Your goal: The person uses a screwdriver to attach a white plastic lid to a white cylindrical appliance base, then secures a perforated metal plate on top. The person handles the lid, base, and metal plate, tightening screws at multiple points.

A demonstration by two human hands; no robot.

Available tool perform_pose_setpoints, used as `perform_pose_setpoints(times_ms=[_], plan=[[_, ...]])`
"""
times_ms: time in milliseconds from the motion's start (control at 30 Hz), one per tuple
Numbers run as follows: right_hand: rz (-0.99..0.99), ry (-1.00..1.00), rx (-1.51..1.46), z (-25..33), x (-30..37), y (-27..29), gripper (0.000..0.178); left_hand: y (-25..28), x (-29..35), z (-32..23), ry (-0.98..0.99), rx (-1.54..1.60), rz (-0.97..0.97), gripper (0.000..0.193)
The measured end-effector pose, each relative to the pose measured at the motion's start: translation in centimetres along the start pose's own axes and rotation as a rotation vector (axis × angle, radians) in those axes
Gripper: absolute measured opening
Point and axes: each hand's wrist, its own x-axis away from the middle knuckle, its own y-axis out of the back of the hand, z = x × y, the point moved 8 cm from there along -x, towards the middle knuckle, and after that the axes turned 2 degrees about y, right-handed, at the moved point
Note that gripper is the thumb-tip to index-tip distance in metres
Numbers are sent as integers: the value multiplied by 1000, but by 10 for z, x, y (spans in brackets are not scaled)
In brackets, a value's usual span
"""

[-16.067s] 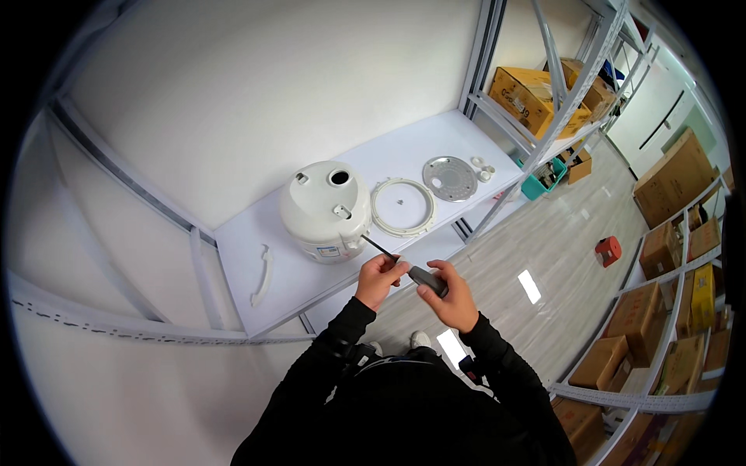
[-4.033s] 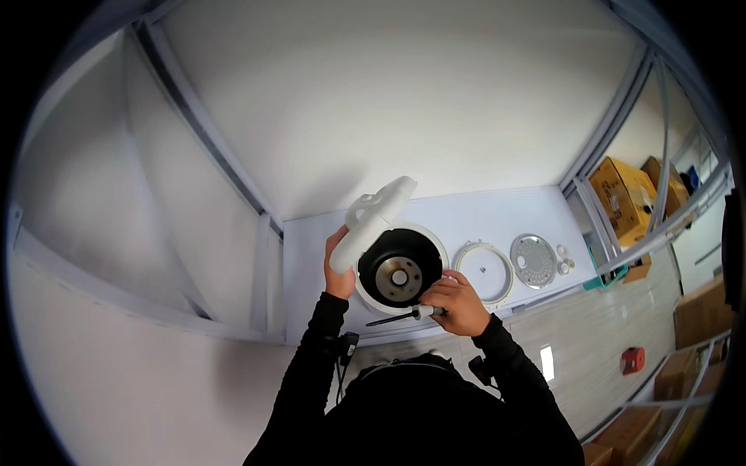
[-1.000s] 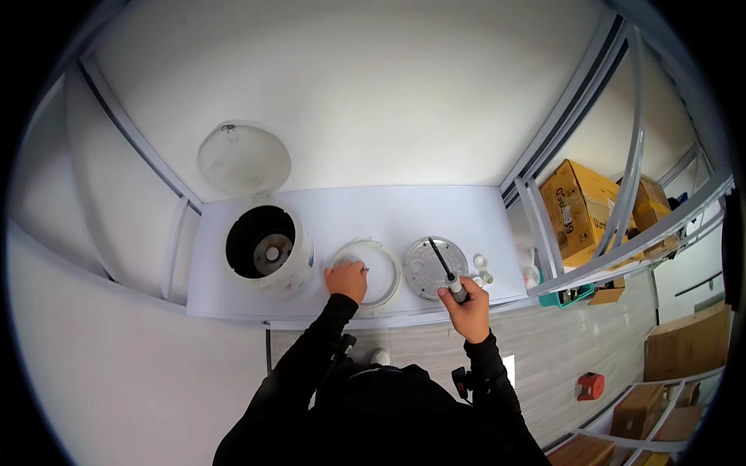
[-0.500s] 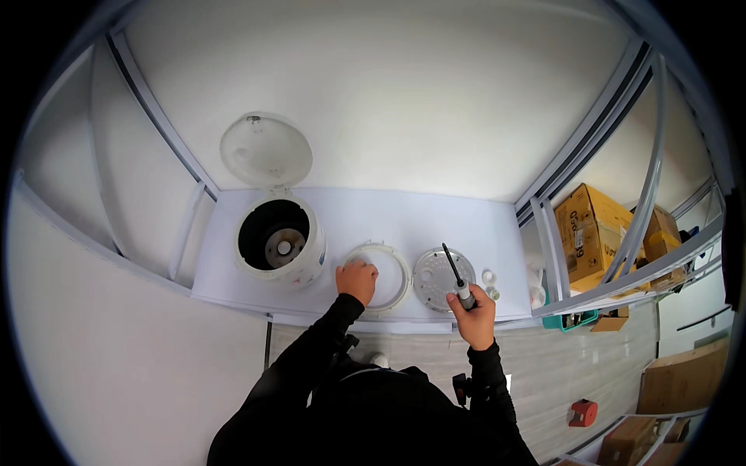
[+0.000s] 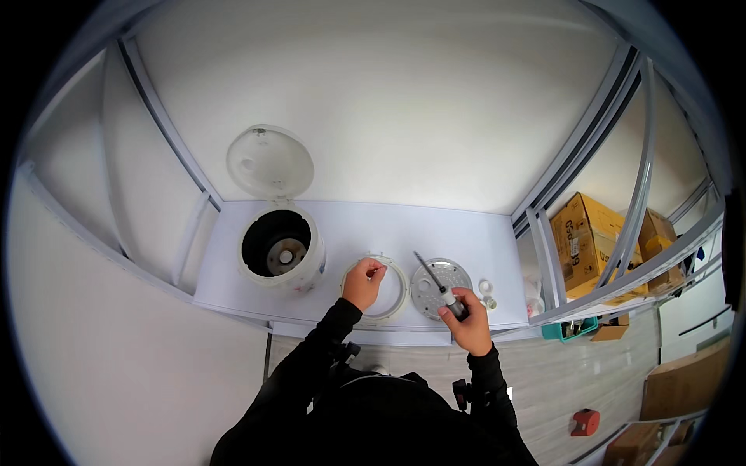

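My left hand [image 5: 363,286] is above the left part of a white plastic ring [image 5: 405,286], its thumb and forefinger pinched together. Whatever may be between those fingertips is too small to make out. A screwdriver [image 5: 452,304] with a grey and white handle is held in my right hand [image 5: 470,326], its dark shaft slanting up and to the left. Beneath the shaft lies a round metal plate [image 5: 457,274] with holes. To the left stands a white rice cooker [image 5: 305,270], its lid [image 5: 272,165] raised and its inner pot out, so the round heating plate shows inside.
Small round parts [image 5: 486,286] sit right of the metal plate on the white table [image 5: 420,225]. Metal frame posts [image 5: 548,264] border the table. Beyond the right post are a yellow carton [image 5: 576,245] and a teal basket [image 5: 552,332]. A red stool [image 5: 585,422] stands on the floor.
My left hand has risen from the ring, its fingertips now pinched and turned up. The screwdriver has shifted left and tilts more to the left. The whole view has moved slightly.
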Motion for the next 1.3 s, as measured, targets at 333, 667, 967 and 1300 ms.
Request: perform_pose_setpoints(times_ms=[333, 667, 967, 1300], plan=[[218, -35, 88, -9, 0, -34, 32, 14, 7, -44, 126, 572, 7, 18], [222, -8, 79, -10, -2, -37, 33, 18, 19, -48, 182, 600, 69, 21], [199, 168, 0, 37, -5, -31, 41, 31, 18, -61, 135, 498, -2, 26], [251, 365, -84, 79, -14, -44, 41, 64, 14, -83, 93, 651, -58, 24]])
